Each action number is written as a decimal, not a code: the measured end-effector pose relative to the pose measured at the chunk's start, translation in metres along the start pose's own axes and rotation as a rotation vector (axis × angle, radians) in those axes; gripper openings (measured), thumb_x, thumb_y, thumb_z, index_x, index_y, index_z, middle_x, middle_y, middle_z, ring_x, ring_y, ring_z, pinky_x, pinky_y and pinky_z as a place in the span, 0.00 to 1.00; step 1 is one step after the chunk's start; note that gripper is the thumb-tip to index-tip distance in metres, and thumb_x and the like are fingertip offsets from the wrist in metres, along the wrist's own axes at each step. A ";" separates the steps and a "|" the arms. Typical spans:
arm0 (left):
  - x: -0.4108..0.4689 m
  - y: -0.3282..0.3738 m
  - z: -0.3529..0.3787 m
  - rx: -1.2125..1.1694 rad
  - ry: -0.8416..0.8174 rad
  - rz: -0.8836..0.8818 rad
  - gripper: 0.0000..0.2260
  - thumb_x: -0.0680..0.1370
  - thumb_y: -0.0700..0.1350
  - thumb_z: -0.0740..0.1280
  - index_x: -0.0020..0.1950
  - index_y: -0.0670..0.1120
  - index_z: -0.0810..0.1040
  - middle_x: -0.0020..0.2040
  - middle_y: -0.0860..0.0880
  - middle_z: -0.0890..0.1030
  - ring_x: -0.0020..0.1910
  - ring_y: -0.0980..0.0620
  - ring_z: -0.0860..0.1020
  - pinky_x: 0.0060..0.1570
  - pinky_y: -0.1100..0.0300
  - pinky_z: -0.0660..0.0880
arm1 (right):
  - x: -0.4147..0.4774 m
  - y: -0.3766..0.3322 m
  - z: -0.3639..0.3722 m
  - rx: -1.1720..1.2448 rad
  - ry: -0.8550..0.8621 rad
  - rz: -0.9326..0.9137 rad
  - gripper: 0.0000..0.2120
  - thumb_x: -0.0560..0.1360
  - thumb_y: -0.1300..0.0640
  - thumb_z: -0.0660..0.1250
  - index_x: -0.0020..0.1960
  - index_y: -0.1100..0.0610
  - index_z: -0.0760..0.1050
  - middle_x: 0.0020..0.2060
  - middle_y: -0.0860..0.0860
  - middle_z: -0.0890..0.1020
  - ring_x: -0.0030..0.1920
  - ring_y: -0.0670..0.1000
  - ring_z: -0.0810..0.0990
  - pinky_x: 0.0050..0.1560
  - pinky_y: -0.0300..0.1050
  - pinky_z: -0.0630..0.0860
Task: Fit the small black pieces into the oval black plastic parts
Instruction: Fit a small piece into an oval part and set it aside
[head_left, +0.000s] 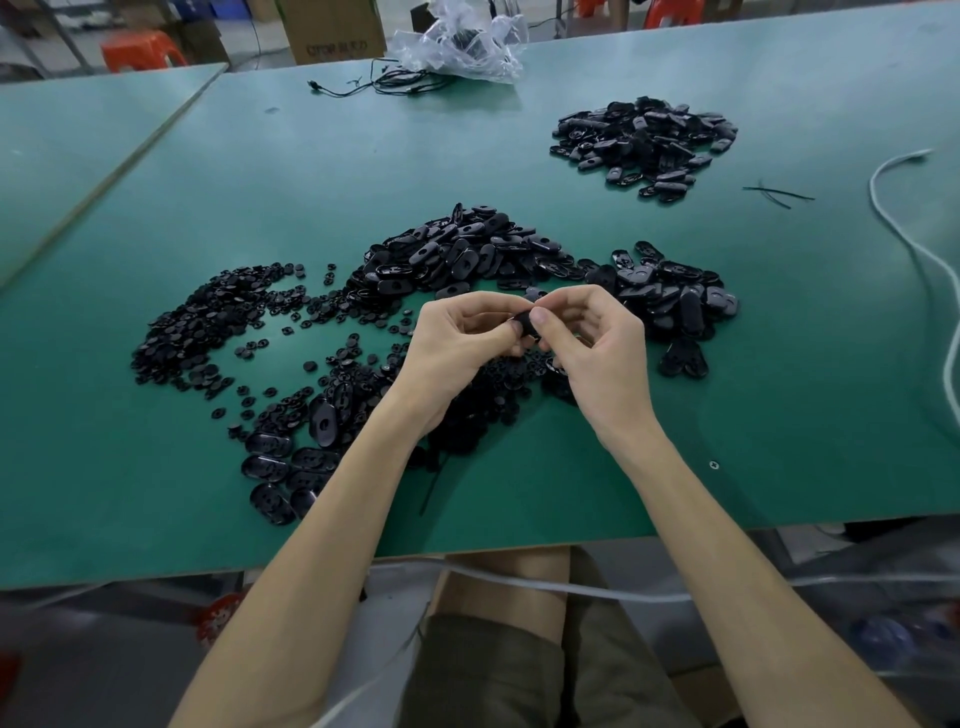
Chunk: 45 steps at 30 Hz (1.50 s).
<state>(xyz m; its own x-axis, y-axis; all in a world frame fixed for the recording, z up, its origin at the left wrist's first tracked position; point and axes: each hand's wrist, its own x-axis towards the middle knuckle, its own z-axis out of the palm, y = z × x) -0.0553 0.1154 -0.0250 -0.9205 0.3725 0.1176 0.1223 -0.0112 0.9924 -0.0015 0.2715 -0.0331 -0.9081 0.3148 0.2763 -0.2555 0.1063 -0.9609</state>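
My left hand (457, 338) and my right hand (587, 338) meet above the middle of the green table (519, 488). Together they pinch one oval black part (525, 325) between thumbs and fingertips; most of it is hidden by the fingers. A spread of small round black pieces (208, 327) lies to the left. A heap of oval black parts (457, 254) sits just behind my hands, and more ovals (675, 296) lie to the right. A few ovals (291, 457) lie near my left forearm.
A separate pile of oval parts (644, 140) sits far right at the back. A crumpled clear plastic bag (462, 47) and a black cable (384, 83) lie at the far edge. A white cable (914, 249) runs along the right side. Cardboard box (332, 31) beyond.
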 end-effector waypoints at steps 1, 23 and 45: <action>0.000 0.000 0.000 0.017 0.008 0.006 0.08 0.79 0.32 0.71 0.56 0.38 0.85 0.49 0.38 0.87 0.43 0.47 0.83 0.53 0.55 0.81 | 0.000 0.000 0.000 0.000 -0.005 0.001 0.03 0.79 0.63 0.74 0.51 0.57 0.81 0.41 0.47 0.86 0.38 0.44 0.84 0.40 0.35 0.77; 0.001 -0.001 -0.005 -0.016 -0.005 0.033 0.09 0.79 0.33 0.72 0.59 0.38 0.85 0.49 0.38 0.87 0.44 0.48 0.84 0.53 0.54 0.80 | 0.001 0.000 0.002 -0.042 -0.025 -0.029 0.06 0.80 0.65 0.70 0.52 0.57 0.83 0.40 0.48 0.85 0.38 0.44 0.83 0.41 0.38 0.78; 0.000 0.000 -0.005 0.413 0.376 0.109 0.11 0.81 0.33 0.67 0.58 0.44 0.85 0.51 0.53 0.86 0.51 0.62 0.83 0.54 0.68 0.77 | 0.002 -0.001 -0.003 -0.089 0.321 0.015 0.20 0.80 0.67 0.65 0.69 0.55 0.78 0.63 0.50 0.72 0.52 0.48 0.83 0.54 0.53 0.83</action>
<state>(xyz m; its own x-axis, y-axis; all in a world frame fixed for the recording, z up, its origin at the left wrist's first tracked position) -0.0573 0.1104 -0.0244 -0.9539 0.0326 0.2982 0.2895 0.3606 0.8866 -0.0026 0.2747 -0.0314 -0.7571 0.5962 0.2671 -0.2005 0.1772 -0.9635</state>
